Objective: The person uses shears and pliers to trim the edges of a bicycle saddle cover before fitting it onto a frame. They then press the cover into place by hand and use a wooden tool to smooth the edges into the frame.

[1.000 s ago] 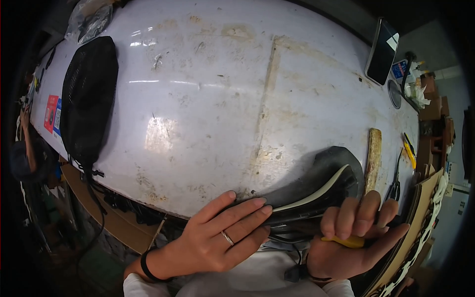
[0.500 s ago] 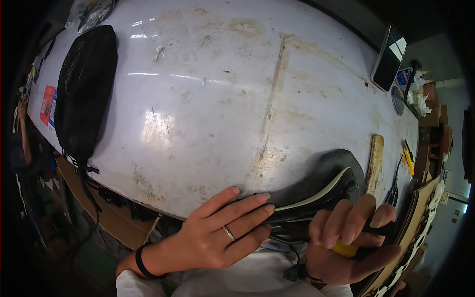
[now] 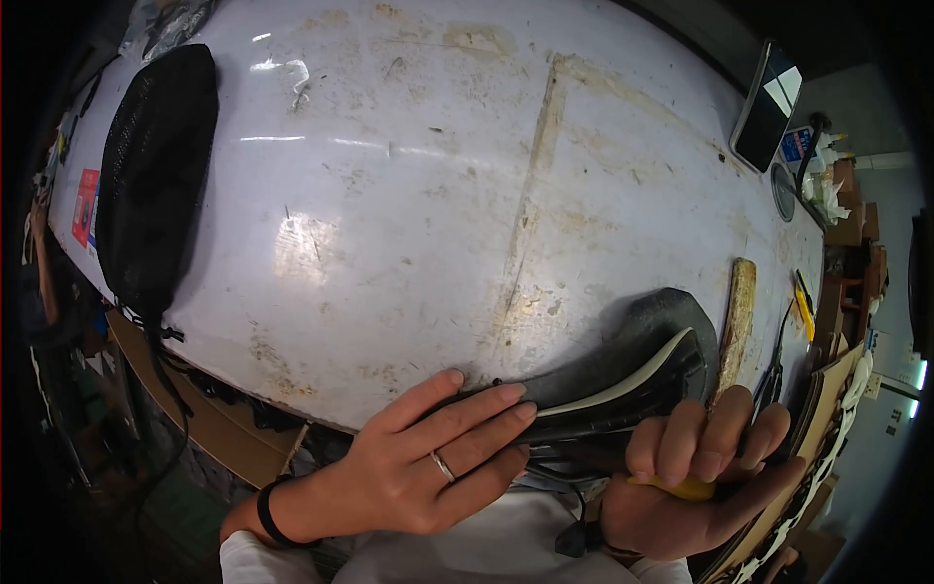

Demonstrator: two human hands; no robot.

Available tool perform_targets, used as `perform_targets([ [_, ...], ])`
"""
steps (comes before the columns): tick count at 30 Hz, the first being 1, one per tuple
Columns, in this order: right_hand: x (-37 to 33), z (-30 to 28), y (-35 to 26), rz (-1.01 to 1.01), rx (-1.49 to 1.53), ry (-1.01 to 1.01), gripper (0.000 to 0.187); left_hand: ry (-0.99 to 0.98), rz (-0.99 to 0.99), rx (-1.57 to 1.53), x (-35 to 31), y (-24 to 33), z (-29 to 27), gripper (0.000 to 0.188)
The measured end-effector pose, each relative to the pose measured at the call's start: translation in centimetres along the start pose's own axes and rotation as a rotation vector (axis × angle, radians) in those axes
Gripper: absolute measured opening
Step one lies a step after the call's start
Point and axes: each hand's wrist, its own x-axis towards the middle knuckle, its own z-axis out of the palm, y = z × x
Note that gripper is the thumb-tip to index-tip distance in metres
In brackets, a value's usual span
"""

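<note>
A curved black piece, leather-like in look, with a cream strip (image 3: pixel 623 378) along it, lies at the table's near edge. Its wide dark end (image 3: pixel 671 310) points up and right. My left hand (image 3: pixel 418 457) rests palm down on its left end, fingers stretched out; the thumb is hidden. On the right, my right hand (image 3: pixel 696 477) is closed, fingers curled round a yellow tool handle (image 3: pixel 681 487). The tool's working end cannot be made out. This hand is over the near right part of the black piece.
A worn wooden stick (image 3: pixel 736 326) lies right of the black piece, near scissors (image 3: pixel 773 375) and a yellow cutter (image 3: pixel 805 307). A phone (image 3: pixel 767 107) leans at the far right. A black mesh bag (image 3: pixel 161 175) lies on the left of the stained white table (image 3: pixel 389 243).
My right hand has shifted slightly right, its fingers curled more closely round the yellow handle. My left hand stays on the black piece. The whole view has shifted a little.
</note>
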Motion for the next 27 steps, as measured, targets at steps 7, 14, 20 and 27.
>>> perform_targets([
  [7, 0.2, -0.7, 0.0, 0.029, 0.027, -0.114, 0.038, -0.021, 0.009, 0.033, 0.1, 0.2, -0.4, 0.007],
  [14, 0.4, -1.3, 0.1, 0.029, 0.080, -0.423, 0.036, -0.124, 0.012, -0.023, 1.8, 0.0, -1.1, 0.012],
  [20, -0.5, -1.3, -0.1, -0.034, -0.018, -0.250, 0.037, -0.224, 0.051, -0.171, 2.6, -1.0, -1.3, 0.014],
  [27, -0.2, -1.0, 0.0, -0.028, -0.065, -0.193, 0.039, -0.237, 0.029, -0.194, 2.2, -0.9, -1.2, 0.006],
])
